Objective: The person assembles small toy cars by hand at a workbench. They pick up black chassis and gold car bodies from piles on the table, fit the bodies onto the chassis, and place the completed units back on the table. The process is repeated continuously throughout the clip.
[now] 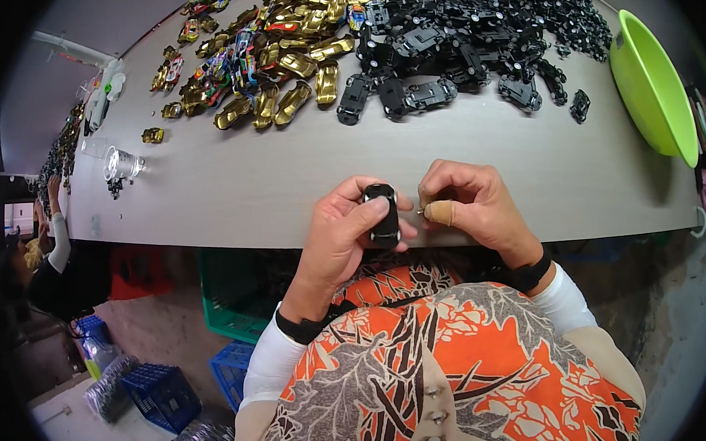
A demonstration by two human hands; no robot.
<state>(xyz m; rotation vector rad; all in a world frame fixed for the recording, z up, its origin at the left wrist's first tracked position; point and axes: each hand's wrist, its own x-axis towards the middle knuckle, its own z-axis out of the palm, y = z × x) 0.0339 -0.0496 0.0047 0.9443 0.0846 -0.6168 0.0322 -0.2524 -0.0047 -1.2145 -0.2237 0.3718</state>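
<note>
My left hand point(338, 229) is closed around a black toy car chassis point(385, 230) with small pale wheels, held near the table's front edge. The thumb presses on its upper end, and the fingers wrap behind it. Just to the right, my right hand point(483, 208) pinches thumb against fingers, with a tan bandage point(441, 212) on the thumb. A tiny shiny bit sticks out at the fingertips, too small to name. The two hands are close together but apart.
Gold toy car bodies point(293, 104) and black chassis point(425, 94) are heaped at the table's far side. A lime-green basin point(652, 85) stands at the right. On the left is a clear plastic cup point(122, 163). Another person's arm point(60, 239) reaches in at far left. Crates point(163, 396) stand below.
</note>
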